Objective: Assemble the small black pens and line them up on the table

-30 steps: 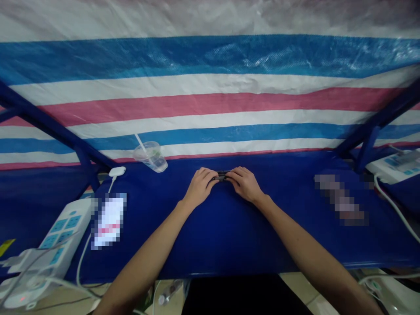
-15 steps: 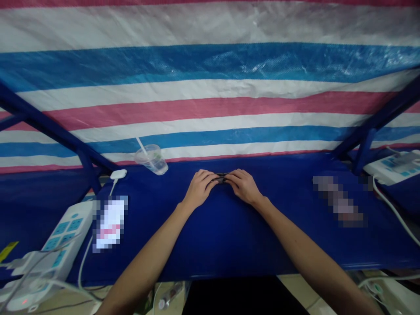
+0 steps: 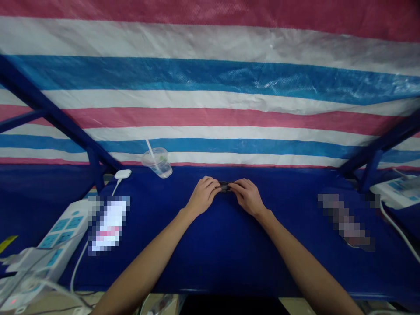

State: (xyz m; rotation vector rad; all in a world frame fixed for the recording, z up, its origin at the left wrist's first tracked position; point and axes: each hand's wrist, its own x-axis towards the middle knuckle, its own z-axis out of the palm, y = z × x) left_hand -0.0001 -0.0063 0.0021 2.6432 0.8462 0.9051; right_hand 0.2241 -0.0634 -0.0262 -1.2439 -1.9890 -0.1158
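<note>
The left hand and right hand meet on the blue counter, the fingers of both closed on 1 small dark object (perhaps a clip; too small to tell). A clear plastic cup with a straw stands beyond the left hand, near the counter's far edge.

A blue surface spans the lower frame. A clear plastic cup with a straw stands at upper left, near a white charger. Below it lies a blurred flat object, beside a white power strip. Another blurred object lies at right, and a second power strip sits at the far right edge.
</note>
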